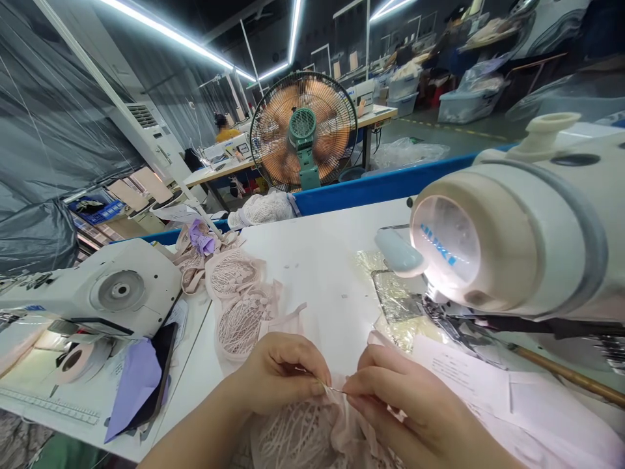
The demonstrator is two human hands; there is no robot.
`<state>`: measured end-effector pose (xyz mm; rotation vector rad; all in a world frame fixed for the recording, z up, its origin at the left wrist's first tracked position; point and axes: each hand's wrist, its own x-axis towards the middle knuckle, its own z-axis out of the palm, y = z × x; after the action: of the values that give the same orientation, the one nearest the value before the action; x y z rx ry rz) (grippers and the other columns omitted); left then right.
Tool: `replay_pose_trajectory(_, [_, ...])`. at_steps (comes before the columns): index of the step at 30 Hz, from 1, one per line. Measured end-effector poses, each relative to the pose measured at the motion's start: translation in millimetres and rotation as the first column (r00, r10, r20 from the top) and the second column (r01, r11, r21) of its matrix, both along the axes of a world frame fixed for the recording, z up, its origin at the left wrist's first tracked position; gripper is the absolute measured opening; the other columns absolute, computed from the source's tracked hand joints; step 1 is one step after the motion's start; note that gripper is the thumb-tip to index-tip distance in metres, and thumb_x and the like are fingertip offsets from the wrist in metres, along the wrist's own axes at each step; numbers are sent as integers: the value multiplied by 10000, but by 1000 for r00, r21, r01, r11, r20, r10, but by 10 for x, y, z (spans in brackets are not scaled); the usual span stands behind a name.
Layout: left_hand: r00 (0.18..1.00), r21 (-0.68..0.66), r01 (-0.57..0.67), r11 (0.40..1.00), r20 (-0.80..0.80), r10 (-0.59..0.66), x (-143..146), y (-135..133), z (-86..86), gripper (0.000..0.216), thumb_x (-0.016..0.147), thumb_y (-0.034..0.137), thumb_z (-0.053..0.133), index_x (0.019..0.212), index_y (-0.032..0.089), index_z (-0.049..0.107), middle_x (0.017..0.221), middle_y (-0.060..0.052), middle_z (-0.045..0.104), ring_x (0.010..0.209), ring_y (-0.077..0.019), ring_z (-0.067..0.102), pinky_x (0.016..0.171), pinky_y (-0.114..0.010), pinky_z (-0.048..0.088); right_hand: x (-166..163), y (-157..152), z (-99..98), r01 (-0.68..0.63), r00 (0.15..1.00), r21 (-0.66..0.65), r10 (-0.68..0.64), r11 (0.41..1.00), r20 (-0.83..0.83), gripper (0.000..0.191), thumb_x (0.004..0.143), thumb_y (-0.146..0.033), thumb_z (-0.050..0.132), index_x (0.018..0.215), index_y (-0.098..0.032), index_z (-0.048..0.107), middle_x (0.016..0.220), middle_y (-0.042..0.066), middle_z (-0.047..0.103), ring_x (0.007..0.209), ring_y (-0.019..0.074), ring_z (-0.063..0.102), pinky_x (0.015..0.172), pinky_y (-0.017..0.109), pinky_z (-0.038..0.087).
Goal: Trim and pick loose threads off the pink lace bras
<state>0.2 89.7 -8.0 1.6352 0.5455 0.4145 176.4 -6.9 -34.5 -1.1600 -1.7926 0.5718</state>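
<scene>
My left hand (278,376) and my right hand (400,397) meet near the bottom middle, both closed in a pinch. Between their fingertips runs a thin strap or edge (336,389) of a pale pink lace garment piece (303,436) that lies under my hands on the white table (317,260). A stack of similar lace cups (239,306) lies just beyond my left hand. The white sewing machine (512,241) stands to the right, its lit needle area (439,306) a little beyond my right hand.
A second sewing machine (112,286) with tape rolls and purple sheets (137,384) is at the left. White paper sheets (469,371) lie right of my hands. A fan (303,130) stands behind the blue table edge (381,185). A person sits at far tables.
</scene>
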Motion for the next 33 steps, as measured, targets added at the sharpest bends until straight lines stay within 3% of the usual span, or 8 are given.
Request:
replay_pose_trajectory(5, [1000, -39, 16, 999, 21, -15, 4, -4, -1, 187, 688, 317, 672, 673, 131, 687, 649, -80, 612, 537, -128, 575, 530, -245, 492, -1, -17, 54, 12, 1000, -41, -12, 999, 14, 248, 873, -147, 369, 779, -202, 592, 694, 29, 504, 597, 132, 491, 506, 253, 385])
replay_pose_trajectory(10, [997, -59, 42, 997, 69, -38, 1, 1, -12, 88, 706, 217, 659, 714, 140, 701, 670, -73, 616, 551, -132, 590, 539, -252, 489, -12, 1, 4, 3, 1000, 12, -3, 1000, 28, 237, 858, -118, 374, 795, -201, 588, 685, 16, 495, 581, 121, 496, 488, 232, 371])
replay_pose_trajectory(14, [996, -44, 53, 998, 70, -50, -8, 1, -11, 68, 716, 181, 647, 729, 146, 704, 682, -76, 624, 588, -142, 599, 569, -262, 493, -16, 17, -45, -5, 1000, 63, 4, 998, 13, 214, 843, -109, 393, 786, -204, 576, 680, 13, 490, 573, 120, 498, 480, 222, 367])
replay_pose_trajectory(25, [994, 5, 77, 997, 72, -77, -1, 11, -6, 105, 728, 223, 643, 712, 131, 692, 692, -94, 639, 614, -152, 612, 587, -258, 507, -14, 1, -28, -11, 999, 46, 9, 999, 36, 241, 840, -96, 369, 777, -196, 579, 682, 22, 496, 573, 121, 482, 488, 228, 350])
replay_pose_trajectory(33, [981, 67, 105, 992, 156, -115, 13, 26, -44, 63, 721, 148, 637, 709, 106, 682, 677, -98, 647, 606, -144, 610, 570, -231, 500, -1, -14, -42, -18, 1000, 58, 18, 998, 0, 231, 850, -109, 370, 786, -193, 575, 683, 18, 481, 575, 119, 466, 492, 219, 326])
